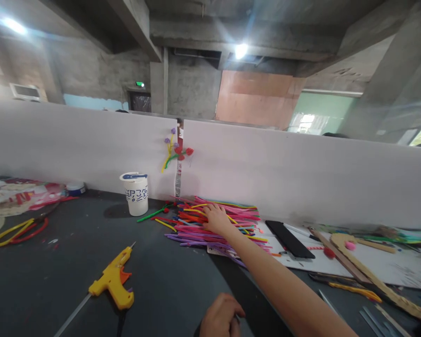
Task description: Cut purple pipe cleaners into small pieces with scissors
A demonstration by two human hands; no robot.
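Note:
My right hand (217, 219) reaches forward onto a heap of pipe cleaners (192, 229) in pink, purple, red, orange and yellow. Its fingers lie stretched over the heap, slightly apart, and the fingertips are partly lost among the stems. Near the bottom edge rests my left hand (221, 317), its fingers curled in; whatever they may hold is hidden. To the left of that hand a yellow hot glue gun (114, 278) lies on the dark table (168, 285), with a glue stick out of its rear.
A white cup (136, 195) stands beside a green-stemmed pipe-cleaner flower (154, 214). Scissors (21, 232) lie at left. A black phone-like slab (289, 239), a red pompom (329, 252) and a curved tan strip (368, 274) are at right. A white partition (266, 173) closes off the back.

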